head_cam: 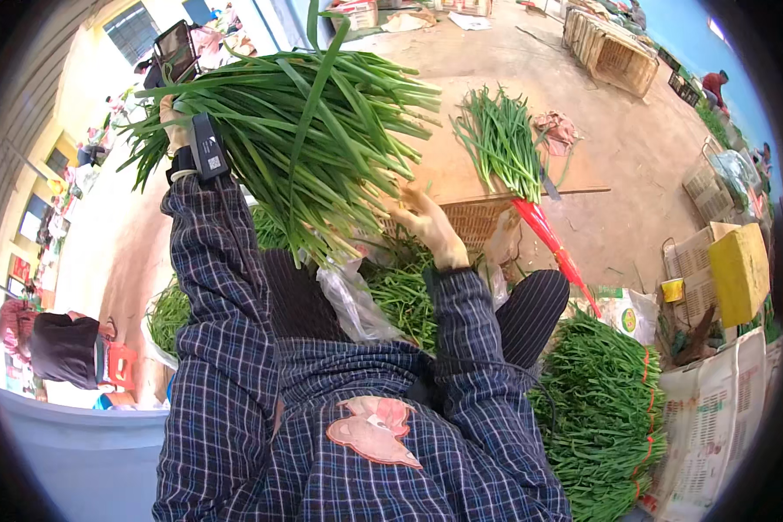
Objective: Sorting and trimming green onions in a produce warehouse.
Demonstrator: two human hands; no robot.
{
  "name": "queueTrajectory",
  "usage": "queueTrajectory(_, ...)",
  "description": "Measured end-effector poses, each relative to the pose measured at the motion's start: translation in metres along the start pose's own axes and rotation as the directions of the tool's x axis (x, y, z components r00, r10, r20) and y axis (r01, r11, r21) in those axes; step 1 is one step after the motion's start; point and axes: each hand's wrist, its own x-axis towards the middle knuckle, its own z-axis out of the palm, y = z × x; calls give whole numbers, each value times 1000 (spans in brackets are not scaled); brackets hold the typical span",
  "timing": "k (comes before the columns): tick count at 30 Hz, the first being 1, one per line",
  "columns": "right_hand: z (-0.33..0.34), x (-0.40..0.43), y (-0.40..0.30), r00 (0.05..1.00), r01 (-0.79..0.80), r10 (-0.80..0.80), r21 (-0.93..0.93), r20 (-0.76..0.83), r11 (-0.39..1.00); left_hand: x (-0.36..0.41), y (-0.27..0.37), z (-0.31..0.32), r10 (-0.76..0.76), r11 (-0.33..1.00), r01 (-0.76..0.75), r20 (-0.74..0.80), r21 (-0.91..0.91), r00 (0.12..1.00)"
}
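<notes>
A large bunch of long green leafy stalks, apparently garlic chives (300,124), lies across my left hand (175,124), which grips it near the leaf tips at the left. The pale cut ends point right and down. My right hand (430,225) is by those ends with its fingers spread; whether a fingertip touches a stalk cannot be told. Beyond it, a smaller bunch of the same greens (506,140) rests on a board (444,166), beside a crumpled pink cloth (556,132). Red plastic ties (551,245) hang from the board's near edge.
A wicker basket (476,222) supports the board. Loose greens (404,293) and a clear plastic bag (355,300) lie between my knees. Tied bundles of greens (600,417) are stacked at the right, near a yellow box (738,274). A blue-grey tub (85,457) stands at the left. Other people sit farther off.
</notes>
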Motion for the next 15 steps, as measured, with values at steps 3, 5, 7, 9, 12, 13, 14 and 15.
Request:
queueTrajectory(3, 22, -3, -95, 978, 93, -52, -198, 203, 976, 9, 3, -27, -69, 952, 155, 307, -265, 949)
queueTrajectory(5, 37, 0, -99, 962, 206, -93, -462, 255, 862, 9, -2, -21, -58, 988, 54, -23, -142, 998)
queueTrajectory(7, 57, 8, -77, 969, -119, 239, 717, -68, 687, 18, -6, -31, 6, 999, -3, -66, 36, 998)
queueTrajectory(9, 47, 18, -37, 964, -104, 226, 588, -138, 802, 14, -15, -4, -66, 996, 56, -169, -63, 983)
queueTrajectory(12, 23, 36, 34, 935, 288, -245, 147, -255, 946, 3, -12, 24, -29, 1000, 28, -67, -11, 997)
queueTrajectory(13, 27, 33, 27, 938, 286, -244, 153, -246, 946, -1, -8, 22, 31, 999, -32, 24, 35, 999)
queueTrajectory(14, 31, 26, 22, 894, 240, -247, -66, -372, 968, 12, -6, -3, 65, 986, -66, 7, 154, 998)
queueTrajectory(15, 32, 17, 12, 826, 153, -278, -279, -491, 948, 12, -6, -7, 66, 986, -66, 5, 154, 998)
